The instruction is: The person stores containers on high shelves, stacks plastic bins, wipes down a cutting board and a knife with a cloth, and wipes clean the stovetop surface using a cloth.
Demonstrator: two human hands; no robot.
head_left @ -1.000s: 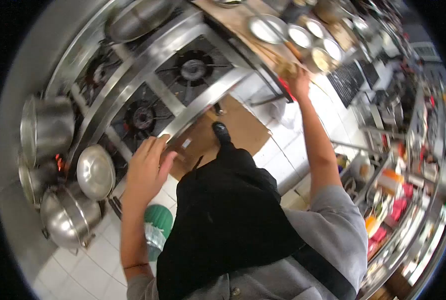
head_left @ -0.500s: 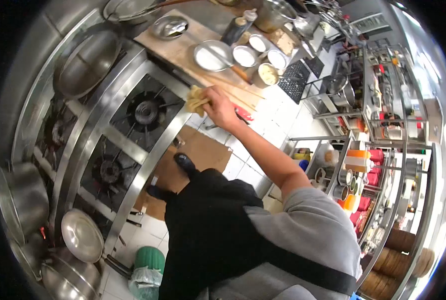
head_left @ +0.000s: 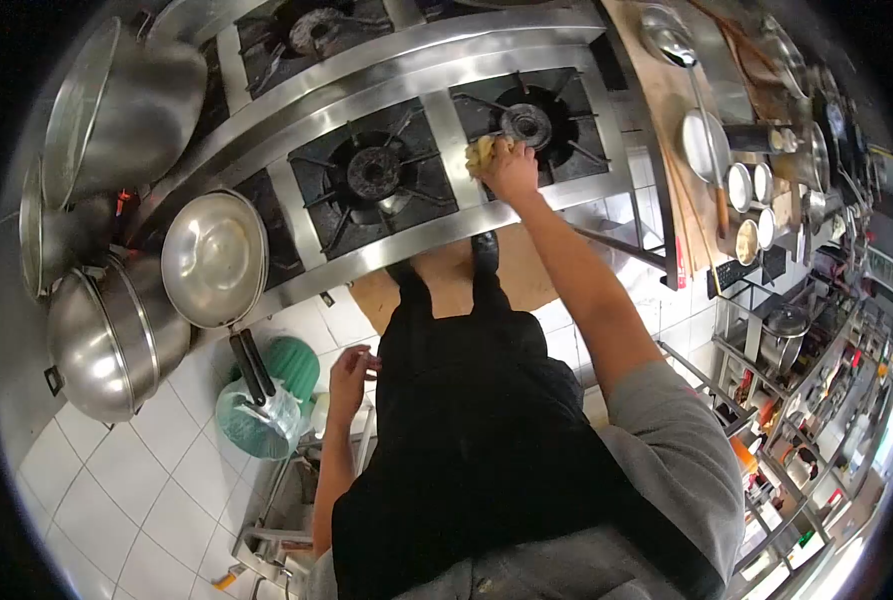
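My right hand [head_left: 513, 175] is closed on a yellowish cloth [head_left: 484, 154], which lies against the steel strip between two front burners of the stove [head_left: 449, 130]. The right front burner [head_left: 526, 124] is just beside my fingers, and another burner [head_left: 374, 172] is to the left. My left hand [head_left: 350, 378] hangs low beside my black apron [head_left: 466, 420], its fingers loosely bent and apart, with nothing visible in them. A pan [head_left: 216, 258] with black handles rests at the stove's left front.
Large steel pots [head_left: 131, 110] and a stacked steel bowl [head_left: 116, 340] crowd the left side. A green bin [head_left: 291, 368] with a plastic bag stands on the tiled floor below the pan handles. On the right, a wooden board [head_left: 656, 110] bears a ladle [head_left: 706, 125] and several containers.
My view has swung left over the stove. My right hand has moved the cloth from the stove's right front corner to the strip between burners. My left hand has come into view.
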